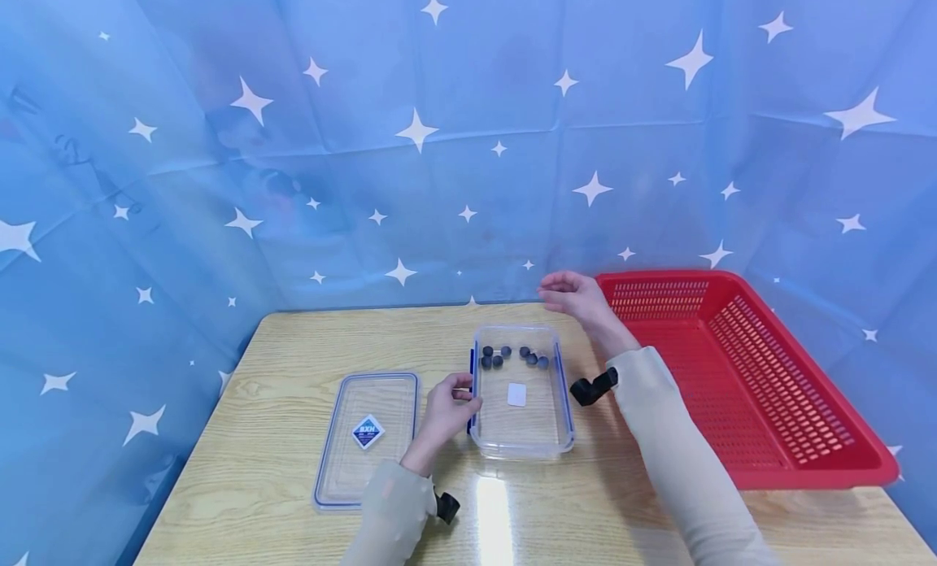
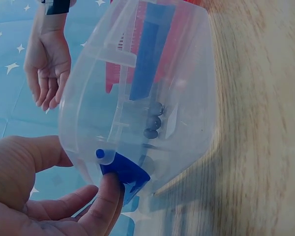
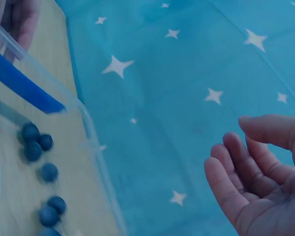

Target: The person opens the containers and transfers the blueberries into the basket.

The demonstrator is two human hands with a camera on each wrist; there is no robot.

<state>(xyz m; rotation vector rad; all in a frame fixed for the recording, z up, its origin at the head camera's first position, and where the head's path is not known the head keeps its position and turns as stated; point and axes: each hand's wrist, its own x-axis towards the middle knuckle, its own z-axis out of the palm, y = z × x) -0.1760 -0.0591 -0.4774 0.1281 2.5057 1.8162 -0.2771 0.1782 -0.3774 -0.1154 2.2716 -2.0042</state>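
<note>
Clear box (image 1: 521, 432) sat mid-worktop (image 1: 271, 395), between a flat lid (image 1: 344, 468) on the left and a red basket (image 1: 695, 395) on the right, with dark little balls (image 1: 498, 361) bunched toward its far end. Left hand (image 1: 443, 413) had its fingers curled onto the box's left edge, right at a blue latch (image 2: 130, 176). Right hand (image 1: 580, 300) hung near the far right corner, fingers loose, nothing in them.

Left hand (image 1: 444, 413) at clear box (image 1: 516, 428), red basket (image 1: 739, 403)
</note>
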